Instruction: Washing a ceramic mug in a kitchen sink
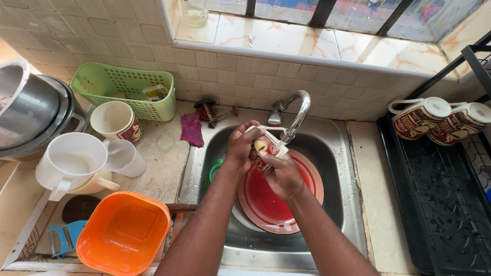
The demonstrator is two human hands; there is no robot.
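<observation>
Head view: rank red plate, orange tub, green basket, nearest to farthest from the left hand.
From the left hand, which grips a mug over the sink:
1. Red plate, just below in the sink.
2. Orange tub, lower left on the counter.
3. Green basket, upper left against the wall.

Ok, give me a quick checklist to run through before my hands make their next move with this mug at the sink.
1. Grip on mug: left hand and right hand both wrap it; ok.
2. Mug under faucet spout: ok.
3. Water running: cannot tell.
4. Clearance below: red plate lies in the sink right under the mug; not ok for a slip.
5. Free room on black drying rack: two mugs lie at its far end, the rest bare; ok.
6. Mug clean inside: cannot tell.
</observation>
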